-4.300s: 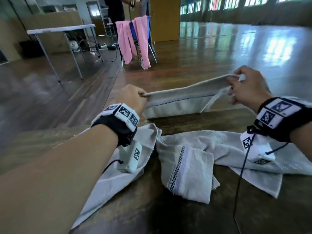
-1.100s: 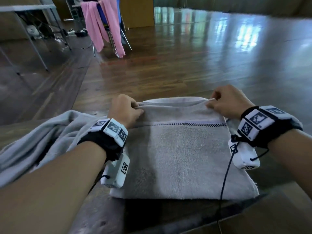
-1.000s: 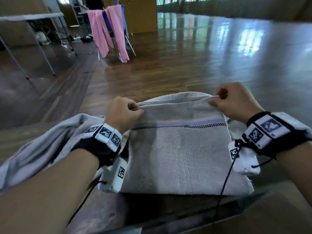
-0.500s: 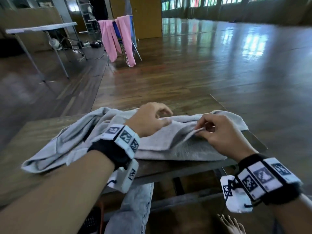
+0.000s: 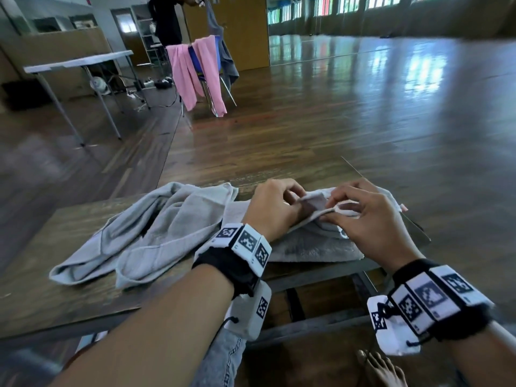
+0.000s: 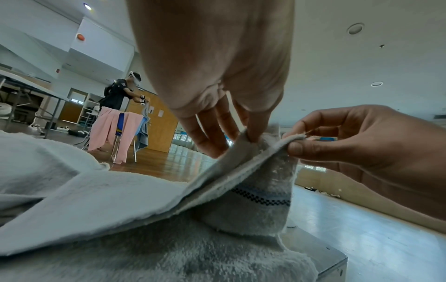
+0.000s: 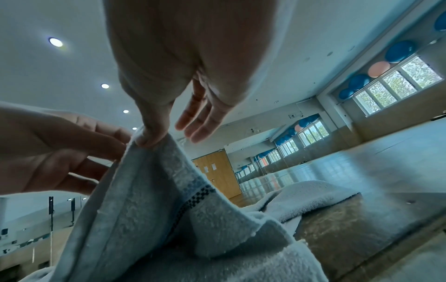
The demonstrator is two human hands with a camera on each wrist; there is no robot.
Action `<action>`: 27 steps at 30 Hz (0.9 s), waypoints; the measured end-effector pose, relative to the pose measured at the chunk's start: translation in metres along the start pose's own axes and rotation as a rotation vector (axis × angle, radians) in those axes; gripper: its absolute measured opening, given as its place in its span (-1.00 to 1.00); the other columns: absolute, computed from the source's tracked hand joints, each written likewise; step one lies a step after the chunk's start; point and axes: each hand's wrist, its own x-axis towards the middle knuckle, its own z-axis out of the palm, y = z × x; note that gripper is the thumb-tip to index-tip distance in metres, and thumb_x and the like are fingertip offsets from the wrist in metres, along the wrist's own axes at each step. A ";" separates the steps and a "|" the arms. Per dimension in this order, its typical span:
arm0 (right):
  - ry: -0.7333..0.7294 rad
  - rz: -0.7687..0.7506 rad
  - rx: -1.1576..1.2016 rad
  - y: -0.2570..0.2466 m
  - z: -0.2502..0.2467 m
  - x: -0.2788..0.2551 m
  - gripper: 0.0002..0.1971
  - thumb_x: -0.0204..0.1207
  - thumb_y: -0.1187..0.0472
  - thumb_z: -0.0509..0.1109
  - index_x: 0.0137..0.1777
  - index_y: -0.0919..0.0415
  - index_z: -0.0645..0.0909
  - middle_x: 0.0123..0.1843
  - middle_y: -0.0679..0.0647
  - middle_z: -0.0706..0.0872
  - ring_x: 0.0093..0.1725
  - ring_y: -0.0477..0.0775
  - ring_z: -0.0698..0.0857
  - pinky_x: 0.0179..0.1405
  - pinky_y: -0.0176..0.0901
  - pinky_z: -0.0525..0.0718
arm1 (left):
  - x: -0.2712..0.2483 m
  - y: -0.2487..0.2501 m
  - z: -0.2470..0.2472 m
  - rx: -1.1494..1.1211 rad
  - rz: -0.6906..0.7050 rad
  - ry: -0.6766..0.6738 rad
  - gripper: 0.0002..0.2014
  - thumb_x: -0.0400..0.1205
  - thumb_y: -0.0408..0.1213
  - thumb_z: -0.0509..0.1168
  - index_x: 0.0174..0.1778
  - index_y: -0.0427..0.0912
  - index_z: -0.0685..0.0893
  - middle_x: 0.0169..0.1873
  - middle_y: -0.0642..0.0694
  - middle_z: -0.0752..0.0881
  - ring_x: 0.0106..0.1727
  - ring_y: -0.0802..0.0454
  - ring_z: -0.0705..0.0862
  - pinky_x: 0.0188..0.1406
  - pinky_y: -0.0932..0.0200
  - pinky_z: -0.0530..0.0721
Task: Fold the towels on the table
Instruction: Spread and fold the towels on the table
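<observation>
A grey towel [image 5: 312, 245] with a checkered band [image 6: 260, 198] lies folded at the table's right end. My left hand [image 5: 282, 205] and right hand [image 5: 360, 216] meet above it, and each pinches the same lifted edge of its top layer. In the left wrist view my left fingertips [image 6: 251, 135] grip the raised fold, with the right hand [image 6: 337, 141] beside them. In the right wrist view my right thumb and forefinger [image 7: 149, 137] nip the corner while the other fingers stay straight. A second, crumpled light grey towel [image 5: 156, 233] lies on the table's left.
The dark wooden table [image 5: 55, 297] ends just right of the folded towel. My knee in jeans [image 5: 223, 356] and a bare foot [image 5: 382, 367] show under its near edge. Far back stand a chair with pink towels [image 5: 195, 71], a folding table [image 5: 81, 62] and a person [image 5: 167, 20].
The towel went from stretched between my hands to lying folded on the table. In the last half second my hands came closer together, and my left hand now pinches the lifted edge too.
</observation>
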 end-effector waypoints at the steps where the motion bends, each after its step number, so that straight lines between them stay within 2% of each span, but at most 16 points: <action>1: 0.014 -0.008 -0.029 0.000 -0.002 0.001 -0.79 0.33 0.29 0.72 -0.18 0.01 0.77 -0.06 -0.11 0.72 -0.07 -0.09 0.76 -0.01 -0.17 0.78 | -0.001 0.001 0.001 -0.017 -0.004 -0.014 -0.74 0.48 0.12 0.51 -0.16 0.00 0.79 -0.35 0.04 0.78 -0.42 0.24 0.62 -0.38 0.31 0.55; 5: -0.015 -0.025 -0.018 0.003 -0.003 0.003 -0.81 0.38 0.31 0.68 -0.19 0.00 0.77 -0.21 -0.18 0.77 -0.16 -0.09 0.79 -0.10 0.04 0.80 | -0.003 0.005 0.008 -0.012 0.010 -0.079 -0.69 0.55 0.15 0.43 -0.25 -0.03 0.79 -0.38 0.07 0.77 -0.41 0.27 0.65 -0.38 0.35 0.58; 7: -0.020 -0.007 0.005 0.006 -0.001 0.004 -0.79 0.39 0.31 0.66 -0.17 -0.02 0.75 -0.22 -0.19 0.77 -0.16 -0.10 0.80 -0.10 -0.04 0.81 | -0.002 0.006 0.012 -0.030 0.012 -0.086 -0.67 0.57 0.11 0.43 -0.27 -0.09 0.80 -0.38 0.05 0.78 -0.42 0.24 0.65 -0.37 0.31 0.59; 9: -0.013 0.018 0.029 0.009 0.001 0.004 -0.75 0.39 0.33 0.67 -0.14 -0.03 0.72 -0.20 -0.22 0.78 -0.17 -0.14 0.80 -0.13 -0.23 0.80 | -0.001 0.007 0.014 -0.046 0.013 -0.090 -0.70 0.58 0.08 0.43 -0.20 -0.11 0.80 -0.36 0.02 0.79 -0.42 0.18 0.66 -0.35 0.23 0.65; 11: -0.006 0.026 0.025 0.010 0.001 0.005 -0.72 0.38 0.34 0.68 -0.15 -0.04 0.69 -0.16 -0.26 0.77 -0.19 -0.17 0.79 -0.21 -0.38 0.74 | -0.001 0.008 0.014 -0.048 0.019 -0.108 -0.75 0.59 0.05 0.42 -0.10 -0.07 0.79 -0.36 -0.01 0.78 -0.41 0.13 0.67 -0.34 0.18 0.69; 13: -0.004 0.030 0.010 0.011 0.001 0.006 -0.74 0.38 0.34 0.68 -0.19 -0.02 0.70 -0.17 -0.28 0.77 -0.20 -0.18 0.78 -0.29 -0.46 0.69 | -0.001 0.008 0.013 -0.026 0.032 -0.113 -0.78 0.59 0.05 0.43 -0.15 -0.03 0.80 -0.37 0.01 0.78 -0.41 0.14 0.68 -0.33 0.17 0.72; 15: -0.001 0.031 0.014 0.010 0.002 0.008 -0.74 0.38 0.35 0.68 -0.22 -0.01 0.70 -0.19 -0.28 0.77 -0.22 -0.19 0.78 -0.30 -0.50 0.65 | 0.001 0.006 0.012 0.003 0.035 -0.096 -0.78 0.56 0.06 0.45 -0.23 0.00 0.80 -0.37 0.05 0.78 -0.39 0.19 0.69 -0.33 0.21 0.72; 17: -0.002 0.026 0.012 0.010 0.003 0.010 -0.74 0.38 0.36 0.67 -0.24 0.00 0.71 -0.19 -0.29 0.78 -0.22 -0.23 0.78 -0.24 -0.54 0.64 | 0.004 0.004 0.013 0.040 0.052 -0.094 -0.80 0.53 0.04 0.48 -0.22 -0.02 0.83 -0.34 0.10 0.78 -0.38 0.29 0.67 -0.33 0.33 0.64; 19: -0.002 0.020 0.018 0.011 0.005 0.011 -0.75 0.38 0.39 0.66 -0.24 0.03 0.72 -0.20 -0.27 0.79 -0.23 -0.25 0.79 -0.21 -0.54 0.64 | 0.006 0.003 0.014 0.079 0.075 -0.104 -0.84 0.51 -0.04 0.50 -0.20 -0.05 0.85 -0.34 0.12 0.78 -0.43 0.39 0.61 -0.35 0.43 0.52; 21: 0.001 0.018 0.027 0.012 0.008 0.012 -0.76 0.38 0.41 0.65 -0.25 0.06 0.72 -0.22 -0.25 0.79 -0.23 -0.23 0.79 -0.20 -0.51 0.66 | 0.009 0.004 0.014 0.097 0.088 -0.133 -0.87 0.51 -0.12 0.50 -0.17 -0.10 0.87 -0.30 0.07 0.81 -0.43 0.43 0.59 -0.34 0.47 0.49; 23: -0.003 0.011 0.042 0.013 0.010 0.014 -0.76 0.40 0.42 0.64 -0.24 0.06 0.72 -0.22 -0.24 0.80 -0.22 -0.23 0.80 -0.19 -0.49 0.68 | 0.014 0.006 0.010 0.115 0.097 -0.183 -0.85 0.55 -0.16 0.48 -0.08 -0.13 0.87 -0.22 -0.01 0.84 -0.35 0.38 0.66 -0.29 0.46 0.57; 24: -0.001 0.003 0.043 0.013 0.011 0.015 -0.76 0.41 0.41 0.64 -0.23 0.06 0.72 -0.22 -0.24 0.80 -0.21 -0.23 0.80 -0.19 -0.51 0.67 | 0.016 0.008 0.008 0.124 0.097 -0.204 -0.84 0.57 -0.16 0.46 -0.03 -0.13 0.86 -0.19 -0.03 0.84 -0.27 0.32 0.71 -0.21 0.39 0.64; 26: 0.003 0.000 0.045 0.013 0.012 0.017 -0.77 0.42 0.41 0.64 -0.22 0.06 0.72 -0.22 -0.26 0.80 -0.21 -0.25 0.81 -0.20 -0.55 0.64 | 0.021 0.010 0.002 0.129 0.091 -0.220 -0.84 0.61 -0.14 0.43 -0.02 -0.11 0.85 -0.19 -0.03 0.84 -0.16 0.17 0.77 -0.10 0.24 0.71; 27: 0.003 -0.004 0.048 0.013 0.012 0.017 -0.76 0.42 0.41 0.64 -0.22 0.06 0.71 -0.21 -0.28 0.80 -0.21 -0.28 0.80 -0.20 -0.57 0.63 | 0.022 0.010 0.000 0.123 0.094 -0.217 -0.83 0.61 -0.12 0.43 -0.04 -0.10 0.86 -0.21 -0.01 0.84 -0.18 0.18 0.76 -0.11 0.24 0.71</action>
